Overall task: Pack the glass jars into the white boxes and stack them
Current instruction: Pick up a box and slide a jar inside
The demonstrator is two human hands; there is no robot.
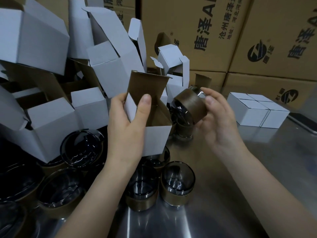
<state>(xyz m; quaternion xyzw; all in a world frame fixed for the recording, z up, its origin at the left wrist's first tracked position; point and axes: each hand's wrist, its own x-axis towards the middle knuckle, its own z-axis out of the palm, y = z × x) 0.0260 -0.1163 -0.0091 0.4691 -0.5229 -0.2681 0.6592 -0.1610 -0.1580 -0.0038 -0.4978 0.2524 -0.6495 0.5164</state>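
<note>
Loose jars (177,188) stand on the near-left part of the desk (223,212). Above them the left hand (127,127) grips an open white box (154,138) with its flap raised. Just right of its mouth, the right hand (217,117) pinches a glass jar (190,107) tipped sideways, its axis slanting down-left toward the opening. Closed boxes (257,109) sit near the far right edge.

Nearer the person than the closed white boxes (257,110), the steel worktop (197,220) lay bare and passable. Left of them, standing glass jars (177,186) and a heap of open boxes (51,109) blocked the way; behind them, brown cartons (257,40) formed a wall.
</note>
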